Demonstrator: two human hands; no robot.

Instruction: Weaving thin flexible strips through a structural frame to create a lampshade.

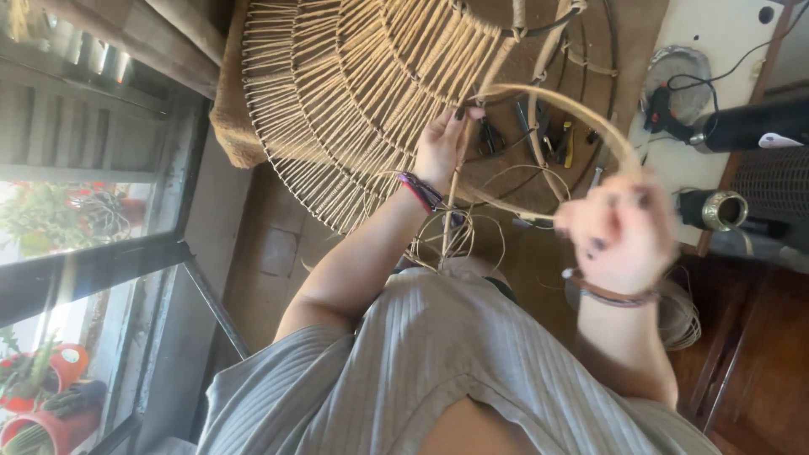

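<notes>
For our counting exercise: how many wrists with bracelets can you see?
2: the left hand wrist wears a dark red bracelet; the right hand wrist wears a brown bracelet.

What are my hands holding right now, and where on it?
Right hand grips a rattan strand near its end; left hand holds the woven frame at its edge.

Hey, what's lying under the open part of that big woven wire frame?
Through the bare rings of the woven frame, hand tools with dark and yellow handles lie on the brown surface. The left hand and woven section cover whatever lies beneath them.
</notes>
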